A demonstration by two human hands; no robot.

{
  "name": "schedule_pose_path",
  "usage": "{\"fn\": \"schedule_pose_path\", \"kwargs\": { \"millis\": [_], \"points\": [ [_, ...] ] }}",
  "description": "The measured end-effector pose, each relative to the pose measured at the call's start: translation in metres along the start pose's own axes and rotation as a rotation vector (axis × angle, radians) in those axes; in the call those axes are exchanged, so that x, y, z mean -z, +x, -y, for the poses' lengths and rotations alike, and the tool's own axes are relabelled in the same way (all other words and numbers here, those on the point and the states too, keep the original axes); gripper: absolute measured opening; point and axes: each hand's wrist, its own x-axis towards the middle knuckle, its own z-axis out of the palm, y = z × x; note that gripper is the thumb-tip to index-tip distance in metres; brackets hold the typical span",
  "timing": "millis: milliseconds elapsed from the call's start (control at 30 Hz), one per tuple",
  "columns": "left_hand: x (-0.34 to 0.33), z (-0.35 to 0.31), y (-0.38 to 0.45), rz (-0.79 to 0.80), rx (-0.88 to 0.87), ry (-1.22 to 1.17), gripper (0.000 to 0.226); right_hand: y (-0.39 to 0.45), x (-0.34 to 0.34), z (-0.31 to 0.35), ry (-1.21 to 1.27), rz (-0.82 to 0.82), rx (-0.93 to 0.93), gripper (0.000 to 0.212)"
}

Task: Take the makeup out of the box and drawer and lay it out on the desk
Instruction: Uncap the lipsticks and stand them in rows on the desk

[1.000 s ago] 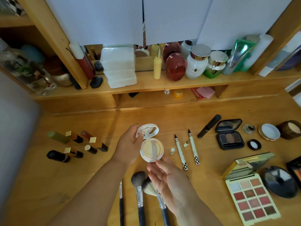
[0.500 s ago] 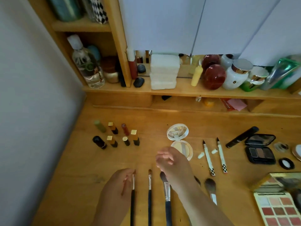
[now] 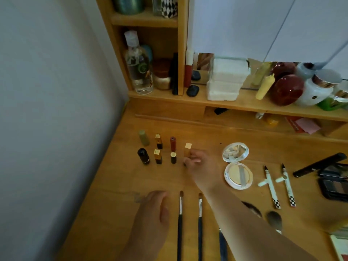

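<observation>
At desk left, lipstick cluster: right hand (image 3: 202,166) reaches across, its fingers pinching the gold-capped lipstick (image 3: 187,150) at the right end of the group; it stands upright on the desk (image 3: 120,178).
Left hand: left hand (image 3: 153,210) rests near the front edge, fingers loosely curled; whether it holds anything, I cannot tell (motion blur at the fingertips).
Risk, toppling: the other lipsticks (image 3: 159,149) stand close together just beside the held one; a sideways nudge would likely knock one into the next.
Risk, forearm sweep: the right forearm crosses above the brushes (image 3: 180,219); lowering it could roll them out of line.
Risk, compact: open compact (image 3: 237,165) lies near the right wrist; a backward pull might catch its raised lid.
Edges: wall to the left, shelf front behind the cluster.
Open room: bare wood between the lipsticks and the brush tips.
</observation>
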Motion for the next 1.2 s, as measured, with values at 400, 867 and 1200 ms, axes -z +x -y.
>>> {"fn": "schedule_pose_path", "kwargs": {
  "millis": [400,867,1200],
  "points": [
    [0.034,-0.095,-0.026,0.193,0.117,-0.721,0.031,-0.135,0.082,0.015,0.486,0.449,-0.082,0.016],
    [0.068,-0.223,-0.091,0.175,-0.018,-1.084,0.022,-0.190,0.197,0.088,1.029,0.584,-0.199,0.019],
    [0.104,-0.274,-0.109,0.027,-0.019,-1.303,0.019,-0.212,0.244,0.125,1.127,0.754,-0.249,0.029]
  ]
}}
